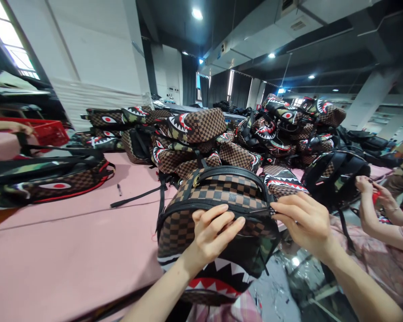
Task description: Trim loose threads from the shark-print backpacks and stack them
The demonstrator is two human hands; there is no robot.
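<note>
In front of me a brown-and-black checkered backpack stands at the table's edge, a shark mouth with red and white teeth low on its front. My left hand has its fingers closed on the black zipper edge along the backpack's upper front. Just to its right, my right hand pinches a small dark piece at the zipper's side. A thin dark strip reaches from those fingertips toward the left hand; its exact kind is unclear. Above both hands, the black top trim arches over the bag.
Similar backpacks lie piled across the back of the pink table. Another backpack lies at the left, near a marker-like object and a red crate. To the right, a co-worker's hands hold something small.
</note>
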